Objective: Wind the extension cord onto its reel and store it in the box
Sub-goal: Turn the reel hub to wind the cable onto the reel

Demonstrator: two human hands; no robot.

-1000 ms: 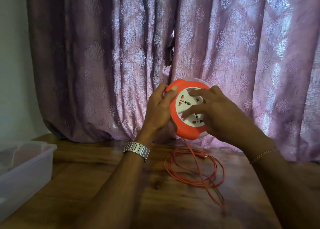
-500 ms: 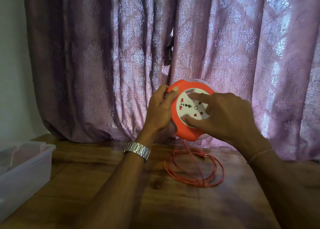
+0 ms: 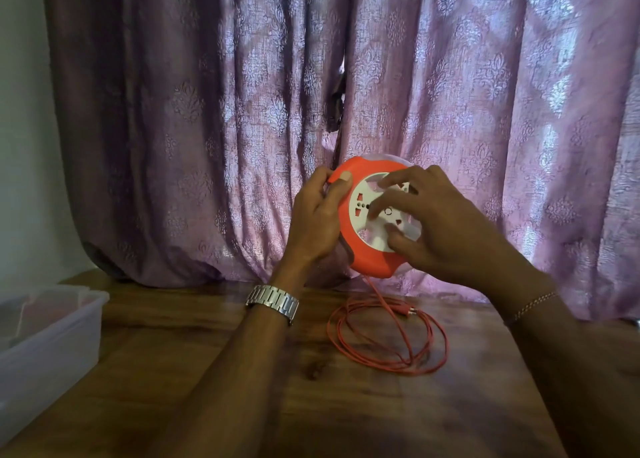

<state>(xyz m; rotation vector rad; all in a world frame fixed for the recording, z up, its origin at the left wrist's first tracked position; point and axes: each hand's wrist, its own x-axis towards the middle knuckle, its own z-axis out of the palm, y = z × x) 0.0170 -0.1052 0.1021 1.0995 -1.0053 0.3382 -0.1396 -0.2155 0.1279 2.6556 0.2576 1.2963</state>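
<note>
Grainy wooden table [image 3: 207, 371]; left hand [image 3: 317, 220] clasps round orange reel [image 3: 367, 260], right hand [image 3: 446, 229] fingers splayed on its white face

Bare forearms, silver metal link watch [image 3: 272, 302] on left wrist, thin beaded bracelet [image 3: 531, 305] on right

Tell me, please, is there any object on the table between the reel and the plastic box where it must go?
Nothing visible. The reel is held above the table, and the wood toward the plastic box at far left looks bare. Only the left forearm crosses that stretch; the loose cord lies below the reel.
</note>
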